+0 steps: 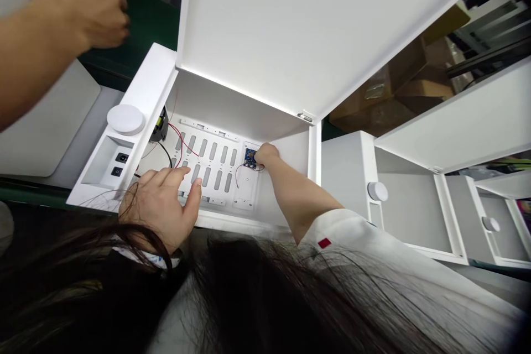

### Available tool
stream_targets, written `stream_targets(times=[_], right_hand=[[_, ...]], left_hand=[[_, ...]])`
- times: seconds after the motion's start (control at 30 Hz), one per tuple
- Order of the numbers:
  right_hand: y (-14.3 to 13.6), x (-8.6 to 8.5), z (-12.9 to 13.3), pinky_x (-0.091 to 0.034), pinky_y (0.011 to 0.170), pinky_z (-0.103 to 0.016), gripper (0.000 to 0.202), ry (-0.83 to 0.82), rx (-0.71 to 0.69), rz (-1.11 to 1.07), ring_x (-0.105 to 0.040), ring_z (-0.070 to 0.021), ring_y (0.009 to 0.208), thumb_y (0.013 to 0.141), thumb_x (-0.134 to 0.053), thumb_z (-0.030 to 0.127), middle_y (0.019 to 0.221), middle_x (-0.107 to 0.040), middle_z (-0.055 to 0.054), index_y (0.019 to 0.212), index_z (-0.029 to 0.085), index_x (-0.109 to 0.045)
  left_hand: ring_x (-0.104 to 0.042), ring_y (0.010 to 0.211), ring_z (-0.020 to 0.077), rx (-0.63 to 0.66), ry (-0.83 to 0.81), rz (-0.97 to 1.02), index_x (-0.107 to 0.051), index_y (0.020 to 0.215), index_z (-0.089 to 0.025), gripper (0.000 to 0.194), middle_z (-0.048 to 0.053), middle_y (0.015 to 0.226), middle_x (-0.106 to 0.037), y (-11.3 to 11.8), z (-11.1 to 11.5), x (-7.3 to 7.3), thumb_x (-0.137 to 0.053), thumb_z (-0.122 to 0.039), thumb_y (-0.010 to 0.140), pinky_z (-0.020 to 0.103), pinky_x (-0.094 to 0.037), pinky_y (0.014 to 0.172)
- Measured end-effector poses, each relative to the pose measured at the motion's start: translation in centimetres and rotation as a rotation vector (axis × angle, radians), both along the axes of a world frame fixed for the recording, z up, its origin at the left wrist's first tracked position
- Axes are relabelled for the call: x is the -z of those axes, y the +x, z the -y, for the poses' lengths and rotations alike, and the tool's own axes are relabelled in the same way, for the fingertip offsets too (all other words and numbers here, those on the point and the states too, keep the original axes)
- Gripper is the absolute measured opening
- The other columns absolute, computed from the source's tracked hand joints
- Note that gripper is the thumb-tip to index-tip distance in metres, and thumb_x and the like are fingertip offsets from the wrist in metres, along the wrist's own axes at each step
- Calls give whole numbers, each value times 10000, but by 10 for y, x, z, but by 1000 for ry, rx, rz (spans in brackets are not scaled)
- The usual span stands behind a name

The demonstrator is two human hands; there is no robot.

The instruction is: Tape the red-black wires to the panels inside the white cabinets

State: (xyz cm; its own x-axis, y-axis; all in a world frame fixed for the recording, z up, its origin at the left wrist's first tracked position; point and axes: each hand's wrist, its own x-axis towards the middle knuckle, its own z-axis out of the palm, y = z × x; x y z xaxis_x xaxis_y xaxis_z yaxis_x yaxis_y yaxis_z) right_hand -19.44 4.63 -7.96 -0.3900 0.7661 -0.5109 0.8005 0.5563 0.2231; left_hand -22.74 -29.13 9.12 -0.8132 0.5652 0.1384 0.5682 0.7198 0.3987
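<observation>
hold the fragile-looking circuit board [249,158] by its edges; your left hand [160,206] spreads its fingers, while your right hand's [267,154] grip is hidden.

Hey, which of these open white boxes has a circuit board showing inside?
The nearest box, leftmost of the three open ones: its blue board shows by the right hand. No board shows in the middle box or the farthest box.

No words, brands or numbers are being shown legibly. Blue print is being carried by the pale band [129,253] near the left hand [160,204], but its characters are being blurred beyond reading.
</observation>
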Motion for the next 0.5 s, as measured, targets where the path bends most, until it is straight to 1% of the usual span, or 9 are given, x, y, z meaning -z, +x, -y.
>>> stream_targets(times=[0.17,0.33,0.43,0.5], right_hand=[[1,5,6,-499,704,-243,333,-13,-12,-41,-678,-245,930,719,-756,280,961,-701,-176,989,93,-700],[3,6,15,-507,745,-255,325,5,39,-93,-669,-246,974,727,-727,193,1053,-693,-173,1038,109,-683],[6,1,21,-510,779,-273,316,29,37,-134,-662,-258,1016,776,-678,181,1085,-684,-193,1078,92,-672],[4,-8,25,-510,792,-274,320,7,24,-130,-656,-262,1047,795,-653,153,1097,-679,-212,1106,79,-665]], left_hand=[[-635,858,295,5,-7,-18,-707,1052,-159,389,54,937,-728,-1,1,1,-497,-436,875,406,-462,781],[-640,900,288,-29,-31,1,-701,1048,-183,371,42,947,-727,1,2,1,-502,-443,873,392,-465,808],[-638,926,286,-41,-34,12,-695,1058,-183,374,52,964,-728,2,0,1,-511,-448,870,389,-467,846],[-637,923,287,-40,-39,10,-694,1050,-185,369,63,960,-726,1,-2,1,-503,-447,874,400,-467,857]])
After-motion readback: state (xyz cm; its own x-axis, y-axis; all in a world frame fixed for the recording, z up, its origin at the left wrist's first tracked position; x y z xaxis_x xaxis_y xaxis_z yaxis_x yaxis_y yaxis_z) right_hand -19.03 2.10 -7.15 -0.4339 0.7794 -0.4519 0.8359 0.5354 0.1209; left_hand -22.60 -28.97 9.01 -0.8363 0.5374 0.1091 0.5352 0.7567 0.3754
